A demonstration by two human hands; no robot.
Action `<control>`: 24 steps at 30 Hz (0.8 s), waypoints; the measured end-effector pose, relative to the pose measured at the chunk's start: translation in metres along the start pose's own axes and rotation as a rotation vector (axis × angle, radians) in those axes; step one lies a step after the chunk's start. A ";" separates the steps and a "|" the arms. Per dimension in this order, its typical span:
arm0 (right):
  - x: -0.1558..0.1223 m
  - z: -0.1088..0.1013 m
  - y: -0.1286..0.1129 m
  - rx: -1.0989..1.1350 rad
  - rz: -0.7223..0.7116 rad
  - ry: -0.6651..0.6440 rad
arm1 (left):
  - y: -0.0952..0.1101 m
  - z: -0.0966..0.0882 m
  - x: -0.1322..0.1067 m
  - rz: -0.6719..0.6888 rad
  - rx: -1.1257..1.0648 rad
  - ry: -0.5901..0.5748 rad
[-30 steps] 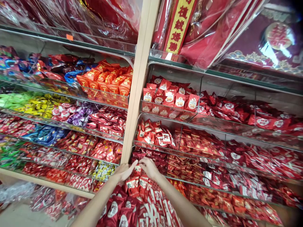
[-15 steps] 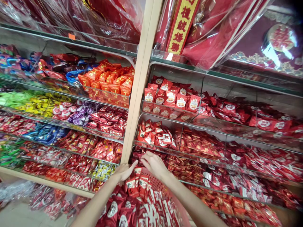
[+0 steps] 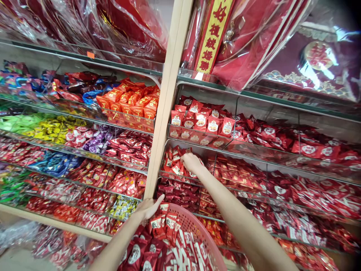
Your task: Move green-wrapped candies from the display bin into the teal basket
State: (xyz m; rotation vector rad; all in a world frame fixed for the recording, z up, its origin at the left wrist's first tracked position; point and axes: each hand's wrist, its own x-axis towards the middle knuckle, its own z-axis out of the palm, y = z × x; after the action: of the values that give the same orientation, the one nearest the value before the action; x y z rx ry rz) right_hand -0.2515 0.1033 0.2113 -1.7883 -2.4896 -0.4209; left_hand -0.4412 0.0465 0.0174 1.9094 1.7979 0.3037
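Observation:
My left hand (image 3: 147, 207) grips the far rim of a pink plastic basket (image 3: 200, 230) heaped with red snack packets (image 3: 166, 226). My right hand (image 3: 191, 162) is stretched up into a shelf compartment of small red and white packets (image 3: 175, 162), fingers curled down on the pile. Whether a packet is in its grasp cannot be seen. The basket sits low in front of me, against the shelving.
Glass shelves (image 3: 197, 135) full of red packets run to the right. A beige upright post (image 3: 166, 101) divides them from shelves of orange (image 3: 132, 103), yellow, green, purple and blue sweets on the left. Red wrapped goods and a gold-lettered banner (image 3: 213, 34) hang above.
My right hand left the basket rim and rose to the shelf of small red and white packets. My left hand stayed on the basket. The view tilted slightly upward.

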 end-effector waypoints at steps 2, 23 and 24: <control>0.002 0.002 -0.003 -0.011 0.017 -0.013 | 0.000 0.000 0.000 -0.001 -0.001 0.009; -0.072 -0.019 -0.008 0.778 -0.237 0.333 | 0.003 -0.004 -0.001 0.000 0.007 -0.032; -0.083 -0.011 -0.012 0.857 -0.237 0.298 | 0.003 -0.004 0.000 0.009 0.008 -0.035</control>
State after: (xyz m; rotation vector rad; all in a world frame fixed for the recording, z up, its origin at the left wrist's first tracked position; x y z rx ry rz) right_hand -0.2362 0.0205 0.2037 -1.0166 -2.1562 0.3231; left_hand -0.4401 0.0468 0.0225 1.9171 1.7710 0.2654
